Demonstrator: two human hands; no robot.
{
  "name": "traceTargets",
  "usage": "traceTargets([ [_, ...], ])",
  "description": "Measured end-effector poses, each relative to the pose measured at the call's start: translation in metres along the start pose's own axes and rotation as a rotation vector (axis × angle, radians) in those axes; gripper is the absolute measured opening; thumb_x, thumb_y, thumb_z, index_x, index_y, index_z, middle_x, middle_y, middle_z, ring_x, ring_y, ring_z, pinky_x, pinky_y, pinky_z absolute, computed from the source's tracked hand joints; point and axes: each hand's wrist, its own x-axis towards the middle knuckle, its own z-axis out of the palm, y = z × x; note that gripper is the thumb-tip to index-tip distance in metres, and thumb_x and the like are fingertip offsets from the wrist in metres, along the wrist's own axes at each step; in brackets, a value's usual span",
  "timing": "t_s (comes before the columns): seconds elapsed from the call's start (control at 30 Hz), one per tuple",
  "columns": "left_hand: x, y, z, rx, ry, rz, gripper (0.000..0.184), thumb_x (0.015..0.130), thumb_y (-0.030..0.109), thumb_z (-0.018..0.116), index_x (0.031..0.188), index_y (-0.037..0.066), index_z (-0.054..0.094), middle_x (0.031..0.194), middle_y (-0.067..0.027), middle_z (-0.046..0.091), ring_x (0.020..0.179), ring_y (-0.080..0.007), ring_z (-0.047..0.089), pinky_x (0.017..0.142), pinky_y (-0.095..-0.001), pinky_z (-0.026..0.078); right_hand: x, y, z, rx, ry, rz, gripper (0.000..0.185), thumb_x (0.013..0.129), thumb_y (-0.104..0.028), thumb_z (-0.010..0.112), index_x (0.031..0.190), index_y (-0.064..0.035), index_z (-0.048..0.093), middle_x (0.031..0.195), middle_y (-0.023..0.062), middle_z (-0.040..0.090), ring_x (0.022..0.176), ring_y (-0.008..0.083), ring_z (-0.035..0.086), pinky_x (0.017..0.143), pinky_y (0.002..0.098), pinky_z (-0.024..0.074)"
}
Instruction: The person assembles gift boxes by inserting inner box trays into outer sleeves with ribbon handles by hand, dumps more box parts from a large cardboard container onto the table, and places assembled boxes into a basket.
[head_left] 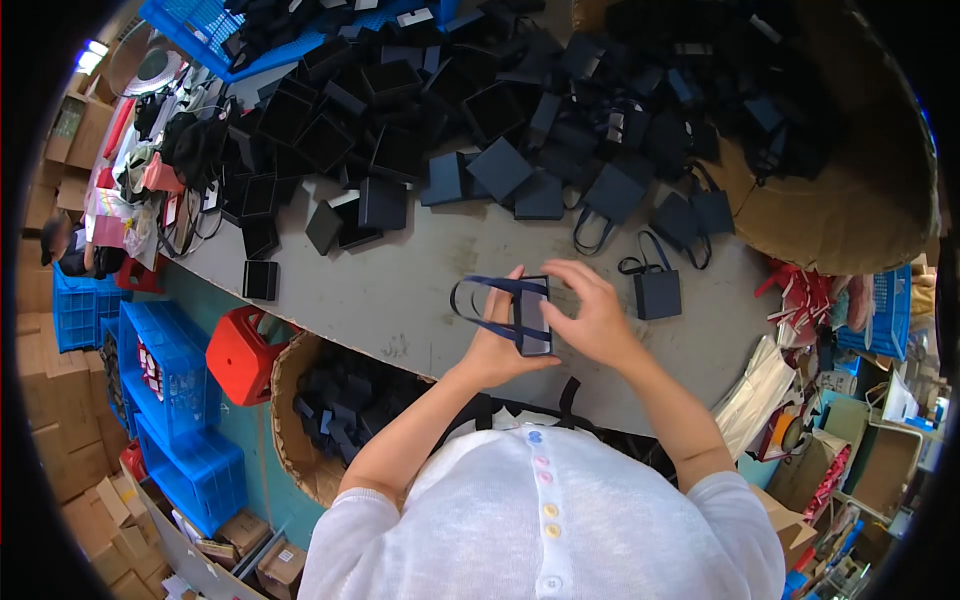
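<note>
My left hand point(492, 348) is closed around a dark box point(537, 335), gripping it from the left with the thumb along its near end, which seems to keep it steady with the open side facing up. My right hand point(598, 318) curves loosely at the box's right edge, thumb against it; I cannot tell whether it pinches. The ribbon handle point(500, 283) loops out over my left hand, probably leaving the opening uncovered. Just right of my right hand, a small bag point(657, 295) stands apart on the tabletop point(425, 270). Beyond both hands, more boxes point(500, 168) lie heaped, apparently within reach.
</note>
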Motion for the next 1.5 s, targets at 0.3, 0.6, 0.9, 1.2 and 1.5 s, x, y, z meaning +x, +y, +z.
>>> traceTargets([
  [0.3,0.008,-0.022,0.002,-0.205,0.291,-0.035,0.116,0.054,0.022,0.09,0.142,0.004,0.016,0.137,-0.0161,0.032,0.125,-0.03,0.039,0.103,-0.04,0.035,0.04,0.023,0.033,0.111,0.548,-0.1,0.015,0.082,0.0,0.055,0.096,-0.0005,0.058,0.082,0.0072,0.062,0.076,0.0226,0.062,0.071,0.0339,0.0491],
  [0.6,0.089,-0.04,-0.096,0.766,0.05,0.295,0.09,0.056,0.005,0.073,0.138,0.006,0.036,0.143,-0.0157,0.03,0.134,-0.0445,0.024,0.109,-0.0531,0.026,0.043,0.106,0.034,0.962,0.249,0.8,0.038,0.095,-0.039,0.049,0.113,-0.0058,0.056,0.094,0.0079,0.066,0.075,0.0197,0.064,0.068,0.033,0.0539],
  [0.9,0.185,-0.085,-0.22,1.484,-0.056,-0.018,0.1,0.057,0.015,0.08,0.143,0.013,0.029,0.141,-0.0147,0.031,0.133,-0.0371,0.027,0.109,-0.052,0.025,0.027,0.115,-0.001,1.018,0.405,0.795,0.042,0.095,-0.036,0.051,0.122,-0.0035,0.052,0.108,0.0064,0.063,0.096,0.0177,0.062,0.083,0.0327,0.0504],
  [1.2,-0.013,-0.108,-0.049,0.853,0.014,-0.07,0.086,0.06,0.03,0.08,0.138,0.026,0.043,0.141,-0.0193,0.031,0.119,-0.0408,0.038,0.097,-0.0483,0.036,-0.004,0.111,0.0,0.991,0.459,0.832,0.039,0.098,-0.033,0.045,0.122,-0.0023,0.053,0.11,0.0061,0.063,0.097,0.0167,0.061,0.083,0.0315,0.0499],
  [1.5,-0.043,-0.112,-0.027,1.05,-0.11,-0.046,0.085,0.068,0.037,0.074,0.142,0.021,0.036,0.151,-0.0112,0.021,0.132,-0.0429,0.024,0.102,-0.0545,0.029,-0.008,0.11,0.0,1.004,0.408,0.796,0.039,0.098,-0.032,0.048,0.121,-0.002,0.053,0.11,0.008,0.063,0.097,0.0178,0.062,0.085,0.0307,0.0495],
])
